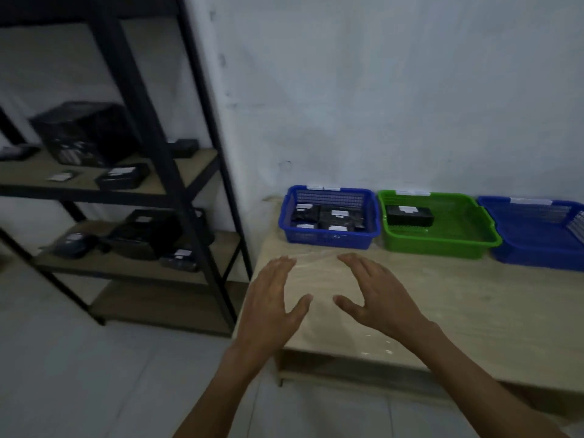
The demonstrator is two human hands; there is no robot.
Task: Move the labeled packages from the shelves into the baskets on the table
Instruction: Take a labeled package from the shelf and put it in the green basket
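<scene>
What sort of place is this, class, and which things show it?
Probably a small stockroom or packing room: a black metal shelf rack holds dark labeled packages, and tagged plastic baskets sit in a row on a wooden table.

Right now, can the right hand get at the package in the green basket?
Probably yes: the right hand is open and empty, the package lies alone in the open-topped green basket, and nothing stands between them.

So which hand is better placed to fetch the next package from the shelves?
Likely the left hand: open, empty, nearer the shelves on that side; the right hand is open over the table.
</scene>
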